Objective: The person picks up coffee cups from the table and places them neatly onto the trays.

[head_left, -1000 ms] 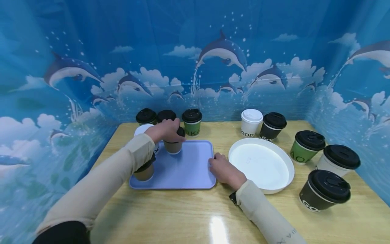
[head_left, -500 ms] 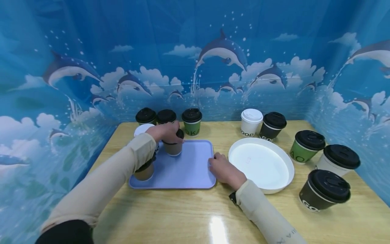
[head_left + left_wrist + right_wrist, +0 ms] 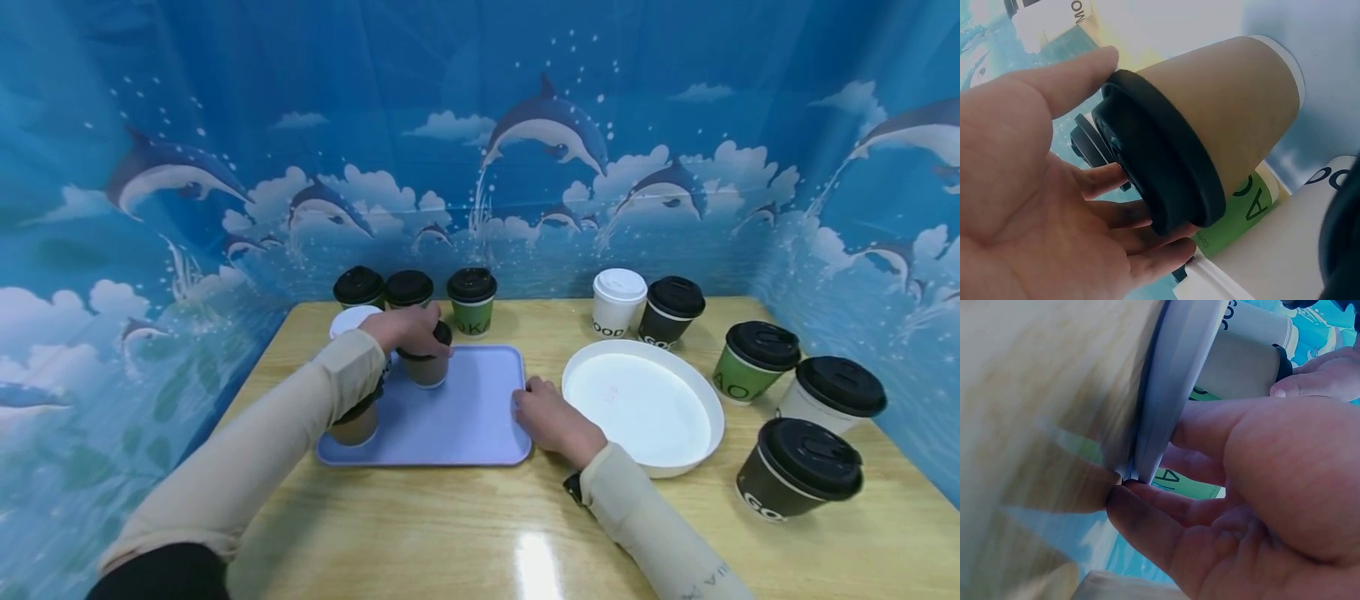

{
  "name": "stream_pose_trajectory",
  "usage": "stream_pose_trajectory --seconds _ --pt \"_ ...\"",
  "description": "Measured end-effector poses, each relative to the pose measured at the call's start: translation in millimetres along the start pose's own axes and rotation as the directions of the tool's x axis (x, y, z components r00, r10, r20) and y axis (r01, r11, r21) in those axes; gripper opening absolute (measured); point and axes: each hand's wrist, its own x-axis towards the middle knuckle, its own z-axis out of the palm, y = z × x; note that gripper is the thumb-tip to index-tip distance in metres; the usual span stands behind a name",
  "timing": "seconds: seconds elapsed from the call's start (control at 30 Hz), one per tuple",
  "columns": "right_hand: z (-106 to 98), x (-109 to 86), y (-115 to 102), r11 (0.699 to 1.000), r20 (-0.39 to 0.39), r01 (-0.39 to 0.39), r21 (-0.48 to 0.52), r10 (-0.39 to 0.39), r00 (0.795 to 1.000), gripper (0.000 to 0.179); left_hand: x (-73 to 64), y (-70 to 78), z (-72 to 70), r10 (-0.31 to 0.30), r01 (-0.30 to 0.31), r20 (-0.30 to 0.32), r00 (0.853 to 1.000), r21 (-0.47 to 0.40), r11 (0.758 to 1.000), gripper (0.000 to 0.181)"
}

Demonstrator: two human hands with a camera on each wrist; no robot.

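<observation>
My left hand (image 3: 411, 330) holds a brown paper coffee cup (image 3: 1229, 100) by its black lid (image 3: 1154, 150), thumb on one side and fingers on the other. The cup is upright over the lavender tray (image 3: 465, 417); its base appears to touch the surface. At the tray's right edge, my right hand (image 3: 555, 421) grips the rim (image 3: 1175, 381) between thumb and fingers. Also on the tray are another brown cup (image 3: 355, 427) at the front left, partly behind the left sleeve, and a white-lidded cup (image 3: 352, 318) at the back left, mostly hidden by the left hand.
Behind the tray stand black-lidded cups, including a green cup (image 3: 472, 312). A round white tray (image 3: 643, 417) lies to the right. Around it are a white cup (image 3: 617, 308), black cups (image 3: 667, 321) (image 3: 787, 475), a green cup (image 3: 750, 371) and a black-lidded white cup (image 3: 821, 400).
My left hand and the brown cup have shifted slightly left and nearer to me over the tray. The right hand stays on the tray's edge.
</observation>
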Motion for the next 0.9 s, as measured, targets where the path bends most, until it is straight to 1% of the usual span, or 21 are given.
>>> stream_pose_trajectory --seconds 0.07,0.13,0.2,0.27,0.33,0.4,0.5,0.6,0.77,0.9 --pt "0.4 0.0 0.0 1.000 0.003 -0.009 0.002 0.009 1.000 0.031 -0.4 -2.5 -0.3 0.006 -0.006 -0.003 1.000 -0.003 1.000 0.099" --pt "1.2 0.1 0.0 1.000 0.001 -0.011 0.002 0.011 1.000 0.031 -1.1 -5.9 -1.4 0.022 -0.022 -0.023 0.999 -0.015 1.000 0.096" --pt "2.1 0.4 -0.1 1.000 0.002 -0.010 0.003 0.010 1.000 0.031 -1.1 -11.2 -5.1 0.055 -0.058 -0.065 0.996 -0.038 0.998 0.092" --pt "2.1 0.5 -0.6 1.000 0.004 -0.008 0.002 0.008 1.000 0.032 -4.3 -18.2 -12.9 0.097 -0.106 -0.120 0.988 -0.073 0.992 0.088" --pt "1.4 0.8 -0.8 1.000 0.010 -0.011 0.003 0.011 1.000 0.033 -9.3 -26.6 -24.1 0.135 -0.157 -0.177 0.975 -0.117 0.981 0.084" --pt "0.1 1.3 -0.5 1.000 0.011 -0.010 -0.006 0.010 1.000 0.033 -16.2 -35.9 -35.8 0.149 -0.190 -0.237 0.960 -0.162 0.968 0.082" --pt "-1.4 1.5 0.5 1.000 0.002 -0.010 -0.014 0.010 1.000 0.031 -20.8 -52.5 -48.1 0.128 -0.203 -0.304 0.944 -0.229 0.952 0.082" --pt "-1.6 1.8 0.8 1.000 -0.005 -0.011 -0.006 0.011 1.000 0.030 -18.3 -72.6 -52.6 0.079 -0.185 -0.338 0.938 -0.293 0.938 0.085" --pt "0.7 2.0 1.0 1.000 -0.002 -0.014 0.001 0.014 1.000 0.031 -8.3 -104.8 -49.7 0.003 -0.138 -0.351 0.936 -0.361 0.922 0.087" --pt "1.1 1.8 0.2 1.000 0.003 -0.007 -0.006 0.007 1.000 0.032 0.4 -125.6 -43.8 -0.042 -0.108 -0.357 0.933 -0.391 0.914 0.086"
